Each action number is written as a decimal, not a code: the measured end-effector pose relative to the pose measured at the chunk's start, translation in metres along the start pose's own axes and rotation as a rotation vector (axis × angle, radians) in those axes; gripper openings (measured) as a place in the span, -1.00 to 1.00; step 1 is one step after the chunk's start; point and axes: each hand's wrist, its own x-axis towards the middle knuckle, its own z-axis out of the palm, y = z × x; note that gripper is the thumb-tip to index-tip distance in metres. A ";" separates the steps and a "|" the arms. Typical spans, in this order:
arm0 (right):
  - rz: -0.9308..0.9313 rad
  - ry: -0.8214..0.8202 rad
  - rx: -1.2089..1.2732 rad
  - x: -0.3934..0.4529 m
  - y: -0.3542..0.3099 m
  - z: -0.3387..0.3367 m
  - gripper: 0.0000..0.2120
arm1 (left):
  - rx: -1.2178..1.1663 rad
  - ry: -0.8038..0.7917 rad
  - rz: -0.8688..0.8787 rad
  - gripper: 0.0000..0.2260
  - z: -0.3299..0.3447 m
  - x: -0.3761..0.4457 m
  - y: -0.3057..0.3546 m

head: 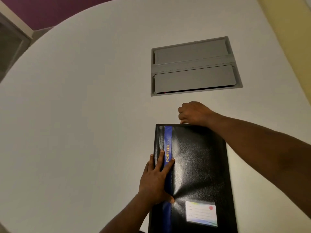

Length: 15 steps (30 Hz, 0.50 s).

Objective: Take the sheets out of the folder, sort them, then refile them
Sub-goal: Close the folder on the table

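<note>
The left hand (157, 179) lies flat on the near left part of a black folder (198, 174), fingers straight and spread across its blue spine strip (168, 143), which carries the gold word "PORTFOLIO"; the thumb presses the cover further toward the near edge. The right hand (193, 113) reaches across to the folder's far edge, its fingers curled down over that edge at the far right corner, gripping it. The folder is closed and lies flat on the white tabletop (75, 106), its long side running from near to far, and nothing of its contents shows. A clear pocket holding a label card (201, 213) with a red dot sits on the cover at the near right. Beyond the right hand, set into the tabletop and apart from the folder, is a grey hatch (195, 66) with two shut flaps, one behind the other. A purple wall (50, 9) shows at the far left.
</note>
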 end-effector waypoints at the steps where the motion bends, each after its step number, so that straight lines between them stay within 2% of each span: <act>1: 0.000 -0.001 0.010 0.007 -0.002 0.001 -0.76 | -0.005 0.003 -0.008 0.18 0.000 0.001 -0.001; 7: -0.001 0.008 0.023 0.031 0.003 0.000 -0.75 | -0.007 0.018 -0.031 0.19 -0.007 0.009 -0.012; 15: 0.057 0.005 0.041 0.016 0.012 0.012 -0.74 | 0.002 0.016 0.002 0.20 -0.013 0.014 -0.019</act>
